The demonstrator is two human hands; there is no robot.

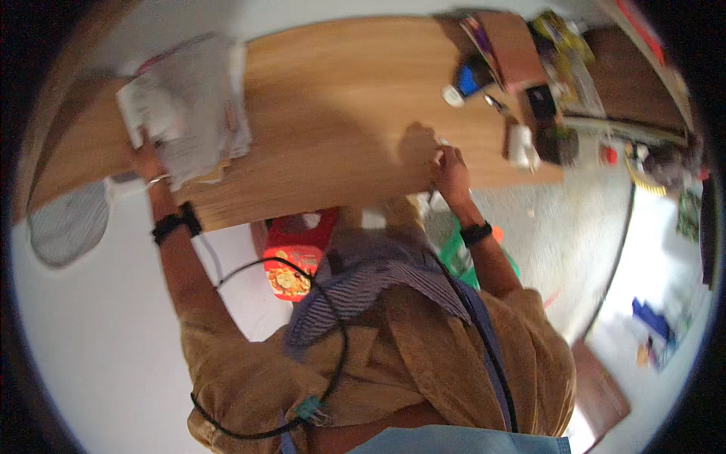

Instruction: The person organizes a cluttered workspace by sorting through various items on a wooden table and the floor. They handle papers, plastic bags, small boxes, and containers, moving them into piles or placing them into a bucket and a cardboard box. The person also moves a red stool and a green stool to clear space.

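Note:
On the wooden table [329, 79], a stack of papers [195, 108] lies at the left. My left hand [148, 159] is at the near left edge of this stack, its fingers touching the sheets; blur hides whether they grip. My right hand [452, 173] hovers over or rests on the table's near edge at the right, fingers curled together. A small white-tipped object [443, 141] pokes out at its fingertips, too blurred to name. Both wrists wear black bands.
At the right stand a white cup-like object [519, 146], a blue object [468, 79], a brown case [513, 51] and a dark phone-like object [540, 102]. Below the edge hang a red food packet [292, 272] and a green basket-like item [454, 249]. A black cable [340, 352] crosses my torso.

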